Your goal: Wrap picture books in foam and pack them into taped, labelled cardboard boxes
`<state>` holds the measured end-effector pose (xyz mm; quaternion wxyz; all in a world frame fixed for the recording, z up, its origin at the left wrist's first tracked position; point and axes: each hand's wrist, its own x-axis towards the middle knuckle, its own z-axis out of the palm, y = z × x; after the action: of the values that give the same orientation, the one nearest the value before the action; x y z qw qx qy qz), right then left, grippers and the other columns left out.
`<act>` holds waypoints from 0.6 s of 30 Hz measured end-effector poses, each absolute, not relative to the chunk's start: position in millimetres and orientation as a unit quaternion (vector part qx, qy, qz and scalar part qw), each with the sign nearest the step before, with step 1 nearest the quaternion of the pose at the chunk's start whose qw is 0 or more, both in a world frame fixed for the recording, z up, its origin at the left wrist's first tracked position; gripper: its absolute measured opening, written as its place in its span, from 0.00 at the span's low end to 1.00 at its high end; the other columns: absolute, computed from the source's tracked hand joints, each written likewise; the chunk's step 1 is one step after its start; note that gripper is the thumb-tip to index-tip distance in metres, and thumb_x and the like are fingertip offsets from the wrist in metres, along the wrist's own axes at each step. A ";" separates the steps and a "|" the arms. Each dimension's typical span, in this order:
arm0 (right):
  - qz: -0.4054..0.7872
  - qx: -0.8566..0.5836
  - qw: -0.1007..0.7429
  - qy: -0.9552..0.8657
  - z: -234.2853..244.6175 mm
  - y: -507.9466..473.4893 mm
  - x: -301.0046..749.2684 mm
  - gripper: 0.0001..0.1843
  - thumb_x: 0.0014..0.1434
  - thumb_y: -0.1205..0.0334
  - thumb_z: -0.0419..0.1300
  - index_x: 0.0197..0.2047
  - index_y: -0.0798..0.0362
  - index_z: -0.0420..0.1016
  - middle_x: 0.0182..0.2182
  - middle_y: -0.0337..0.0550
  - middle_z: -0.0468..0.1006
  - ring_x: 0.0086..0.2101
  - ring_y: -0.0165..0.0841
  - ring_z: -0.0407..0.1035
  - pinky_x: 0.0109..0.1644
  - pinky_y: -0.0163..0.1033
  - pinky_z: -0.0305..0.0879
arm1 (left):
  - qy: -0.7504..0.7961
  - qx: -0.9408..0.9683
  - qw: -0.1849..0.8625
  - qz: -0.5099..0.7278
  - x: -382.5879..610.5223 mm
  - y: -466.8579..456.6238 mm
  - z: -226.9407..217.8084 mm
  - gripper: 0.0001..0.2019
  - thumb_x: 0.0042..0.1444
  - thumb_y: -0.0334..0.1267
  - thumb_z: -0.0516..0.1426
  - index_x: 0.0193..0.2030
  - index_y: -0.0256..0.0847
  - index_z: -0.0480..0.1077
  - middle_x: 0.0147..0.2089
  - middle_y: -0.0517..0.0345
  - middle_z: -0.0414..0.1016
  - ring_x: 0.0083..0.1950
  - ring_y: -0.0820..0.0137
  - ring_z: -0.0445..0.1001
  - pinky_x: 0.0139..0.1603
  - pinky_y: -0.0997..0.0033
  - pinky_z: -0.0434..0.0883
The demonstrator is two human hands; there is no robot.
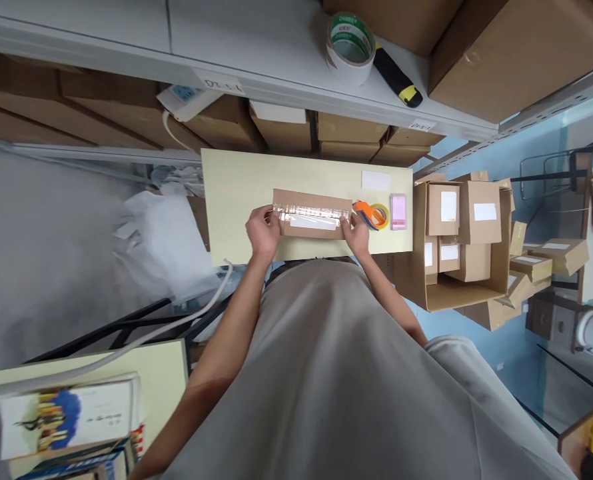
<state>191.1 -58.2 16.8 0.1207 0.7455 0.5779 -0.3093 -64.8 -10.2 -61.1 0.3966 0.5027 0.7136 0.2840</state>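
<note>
A flat brown cardboard box (311, 233) lies before me over the pale yellow table (236, 193). Shiny clear tape runs along its top, partly over a white label (309, 222). My left hand (264, 233) grips the box's left end, with the thumb on top. At the right end my right hand (357, 235) holds it the same way, fingers curled around the edge. Just beyond the right hand rests an orange tape dispenser (369, 212) with a yellow ring. A pink-screened phone (398, 212) and a white slip of paper (376, 180) lie farther right.
A large open carton (419, 267) with several labelled boxes stands at the right. Above the table's far side, a grey shelf (256, 40) carries a tape roll (350, 50) and a black-yellow cutter (396, 73). White plastic bags (161, 233) hang at the left, near a pale cable (176, 323).
</note>
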 end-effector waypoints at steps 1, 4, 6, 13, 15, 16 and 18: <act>-0.297 0.752 0.127 0.575 17.2 -56.7 185.7 0.38 0.84 0.42 0.43 0.80 0.61 0.66 0.59 0.65 0.86 0.59 0.49 0.81 0.58 0.40 0.73 | 0.701 0.505 0.409 0.292 -65.0 -9.2 -63.2 0.19 0.69 0.39 0.60 0.62 0.40 0.82 0.65 0.40 0.84 0.67 0.51 0.82 0.75 0.50 0.75; -0.270 0.771 0.119 0.564 18.2 -56.6 176.2 0.43 0.81 0.36 0.47 0.80 0.63 0.67 0.52 0.66 0.89 0.53 0.53 0.83 0.54 0.42 0.74 | 0.677 0.495 0.451 0.306 -67.4 -5.7 -70.1 0.22 0.69 0.38 0.59 0.66 0.39 0.82 0.70 0.40 0.82 0.72 0.52 0.80 0.78 0.52 0.73; -0.263 0.778 0.104 0.561 17.8 -59.2 174.4 0.45 0.81 0.36 0.45 0.81 0.65 0.66 0.50 0.66 0.89 0.52 0.54 0.84 0.54 0.44 0.74 | 0.670 0.477 0.477 0.309 -69.4 -4.5 -74.5 0.23 0.69 0.39 0.61 0.68 0.38 0.81 0.72 0.41 0.81 0.72 0.54 0.80 0.77 0.54 0.74; -0.253 0.797 0.024 0.548 5.7 -66.5 180.7 0.42 0.84 0.45 0.35 0.80 0.68 0.66 0.50 0.63 0.89 0.51 0.48 0.84 0.52 0.38 0.75 | 0.689 0.445 0.474 0.320 -71.2 -12.1 -77.3 0.21 0.70 0.43 0.63 0.65 0.37 0.84 0.65 0.43 0.86 0.65 0.54 0.85 0.73 0.54 0.78; -0.256 0.801 0.024 0.541 1.7 -67.0 181.6 0.41 0.84 0.49 0.33 0.81 0.70 0.64 0.44 0.60 0.90 0.48 0.47 0.84 0.52 0.38 0.75 | 0.682 0.468 0.462 0.320 -71.0 -14.9 -73.7 0.20 0.72 0.44 0.61 0.64 0.38 0.85 0.66 0.43 0.85 0.66 0.54 0.84 0.74 0.54 0.77; -0.257 0.803 0.026 0.538 0.1 -67.2 181.6 0.41 0.84 0.50 0.33 0.81 0.70 0.63 0.43 0.60 0.90 0.48 0.47 0.84 0.52 0.38 0.75 | 0.676 0.483 0.454 0.321 -71.2 -16.1 -71.7 0.20 0.74 0.44 0.60 0.65 0.39 0.84 0.68 0.44 0.84 0.68 0.54 0.83 0.76 0.54 0.76; -0.255 0.807 0.029 0.532 -1.9 -67.4 180.6 0.40 0.84 0.51 0.32 0.82 0.71 0.61 0.43 0.60 0.90 0.49 0.47 0.85 0.53 0.38 0.75 | 0.662 0.516 0.440 0.321 -72.6 -18.1 -67.9 0.21 0.76 0.46 0.58 0.66 0.41 0.84 0.69 0.44 0.83 0.72 0.53 0.80 0.78 0.53 0.74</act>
<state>180.6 -67.4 -1.9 0.0293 0.8066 0.5324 -0.2551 -72.6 -18.1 -67.9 0.4402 0.5156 0.6615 0.3206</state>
